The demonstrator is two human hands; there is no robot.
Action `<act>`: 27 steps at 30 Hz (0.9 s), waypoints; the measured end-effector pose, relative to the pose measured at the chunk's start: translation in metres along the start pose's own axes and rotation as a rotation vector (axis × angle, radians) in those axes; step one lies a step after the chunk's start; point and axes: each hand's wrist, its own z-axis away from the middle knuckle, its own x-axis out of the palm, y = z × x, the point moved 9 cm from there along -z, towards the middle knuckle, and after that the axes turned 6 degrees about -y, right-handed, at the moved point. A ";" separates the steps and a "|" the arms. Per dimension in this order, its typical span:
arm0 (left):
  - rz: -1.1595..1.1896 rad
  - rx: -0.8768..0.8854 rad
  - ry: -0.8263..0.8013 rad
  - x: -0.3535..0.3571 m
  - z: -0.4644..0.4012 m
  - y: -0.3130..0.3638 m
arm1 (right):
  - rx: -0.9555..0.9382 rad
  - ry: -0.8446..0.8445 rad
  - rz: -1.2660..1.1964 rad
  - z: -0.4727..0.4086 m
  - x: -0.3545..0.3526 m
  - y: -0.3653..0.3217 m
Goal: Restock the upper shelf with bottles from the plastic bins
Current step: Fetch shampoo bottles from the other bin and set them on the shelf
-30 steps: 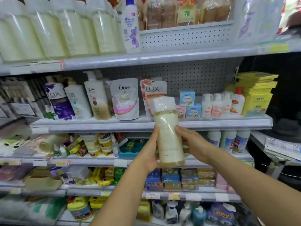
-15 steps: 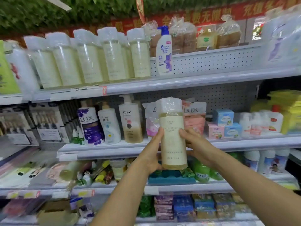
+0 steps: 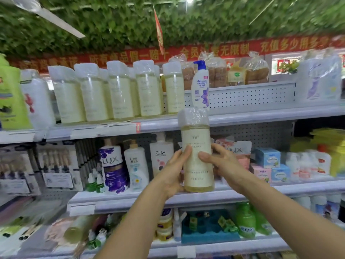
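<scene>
You held the bottle (image 3: 197,156) upright between both hands, out in front of the shelves. Your left hand (image 3: 174,173) clasped its left side and lower edge, thumb laid up across the pale label. Your right hand (image 3: 221,164) gripped the right side, its thumb pressed on the front of the label and the other fingers curled round behind. The bottle was tall, filled with pale yellow liquid, and its cap was wrapped in clear plastic; that wrapped top reached level with the front lip of the upper shelf (image 3: 261,116), while its base hung in front of the edge of the middle shelf (image 3: 130,200). Behind your hands on that middle shelf stood a purple and white soap bottle (image 3: 113,165), a white pump bottle (image 3: 136,165) beside it and another white pump bottle (image 3: 161,156) just left of your left hand, with small blue and pink boxes (image 3: 267,165) off to your right. Farther back, on the upper shelf, a row of matching bottles (image 3: 119,92) stood side by side to the left, a white shampoo bottle (image 3: 200,85) with a blue pump next to the last of them, and bare shelf to its right. Bagged bread loaves (image 3: 255,70) sat beyond the shelf's back panel, below a red banner (image 3: 233,49).
</scene>
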 end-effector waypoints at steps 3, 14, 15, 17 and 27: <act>-0.024 0.039 0.010 0.001 0.002 0.021 | -0.031 -0.003 0.005 -0.011 0.001 -0.015; -0.276 0.250 -0.024 0.001 -0.003 0.112 | -0.184 -0.026 0.040 -0.064 0.002 -0.088; -0.314 0.277 -0.033 0.002 -0.003 0.123 | -0.194 -0.024 0.037 -0.070 0.002 -0.095; -0.375 0.338 -0.010 0.000 -0.005 0.144 | -0.222 -0.024 0.047 -0.082 0.001 -0.108; -0.438 0.435 0.123 -0.018 -0.043 0.212 | -0.262 -0.007 0.061 -0.140 -0.006 -0.150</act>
